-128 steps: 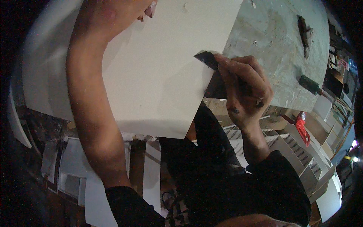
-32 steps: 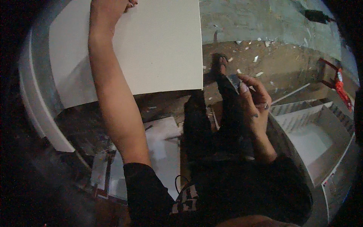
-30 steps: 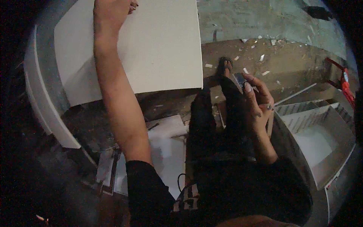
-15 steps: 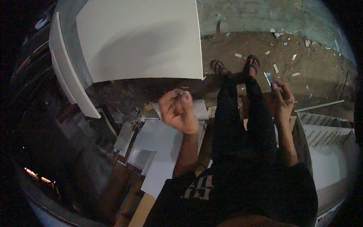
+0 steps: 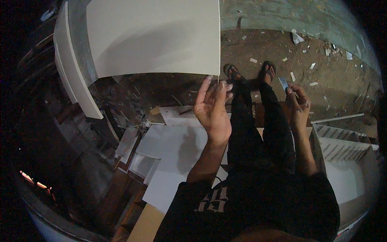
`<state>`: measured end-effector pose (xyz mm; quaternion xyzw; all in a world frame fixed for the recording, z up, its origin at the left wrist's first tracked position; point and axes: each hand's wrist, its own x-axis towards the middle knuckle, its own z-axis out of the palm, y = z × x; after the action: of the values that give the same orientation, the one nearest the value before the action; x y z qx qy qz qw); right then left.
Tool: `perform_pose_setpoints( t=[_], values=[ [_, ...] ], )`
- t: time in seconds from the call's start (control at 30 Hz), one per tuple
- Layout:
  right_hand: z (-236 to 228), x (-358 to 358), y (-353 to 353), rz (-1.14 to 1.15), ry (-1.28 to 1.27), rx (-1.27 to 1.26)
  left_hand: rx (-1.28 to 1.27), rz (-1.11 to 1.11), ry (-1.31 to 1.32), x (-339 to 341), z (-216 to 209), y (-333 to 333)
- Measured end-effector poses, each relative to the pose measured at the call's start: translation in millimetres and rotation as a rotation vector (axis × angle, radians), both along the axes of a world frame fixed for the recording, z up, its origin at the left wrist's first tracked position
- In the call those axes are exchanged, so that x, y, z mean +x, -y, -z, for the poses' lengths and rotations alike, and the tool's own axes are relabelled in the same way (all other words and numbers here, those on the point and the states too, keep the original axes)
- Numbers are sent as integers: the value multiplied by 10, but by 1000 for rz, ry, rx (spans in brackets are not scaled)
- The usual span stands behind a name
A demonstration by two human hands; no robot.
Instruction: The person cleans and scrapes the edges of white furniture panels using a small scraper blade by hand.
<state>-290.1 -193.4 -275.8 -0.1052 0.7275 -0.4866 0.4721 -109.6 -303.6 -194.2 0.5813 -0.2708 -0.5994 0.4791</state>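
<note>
My left hand [image 5: 213, 111] is raised at the near right corner of a large cream-white board [image 5: 157, 44]. Its fingers are spread and curve up around that corner, the tips at or just under the edge. A thin pale sliver [image 5: 218, 78] hangs from the corner between them; I see no firm grip on it. Whitish residue marks the fingertips. To the right of my legs, my right hand [image 5: 299, 105] is closed around a short, flat, shiny blade-like metal piece [image 5: 283, 83], which points up and left. Its lower end is hidden in the fingers.
White panels [image 5: 177, 145] lie to the left below my left forearm. More tall boards [image 5: 76, 64] lean at the far left. At right stands an open white box-like cabinet [image 5: 342, 177]. Paper scraps [image 5: 297, 38] litter the dirt floor around my sandalled feet [image 5: 267, 71].
My left hand has moved up and right to the board's corner, its curled fingers opening out. My right hand still holds the metal piece, nearly in place. The view has shifted slightly.
</note>
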Motion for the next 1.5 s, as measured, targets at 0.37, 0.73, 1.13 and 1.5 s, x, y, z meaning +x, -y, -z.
perform_pose_setpoints(
  t=[0.37, 0.73, 1.13, 1.5],
  values=[
    [-185, 62, 70, -79, -1, -39, -26, 26, 210, 623, 109, -130],
    [-593, 340, 301, -76, -81, -228, -438, 75, 664, 964, -319, 183],
    [-765, 1021, 909, 257, -478, -297, -859, 1039, 768, 589, -851, 2472],
    [-1190, 1681, 564, 724, -639, -169, -1635, 1745, 944, -284, -311, 2082]
  ],
)
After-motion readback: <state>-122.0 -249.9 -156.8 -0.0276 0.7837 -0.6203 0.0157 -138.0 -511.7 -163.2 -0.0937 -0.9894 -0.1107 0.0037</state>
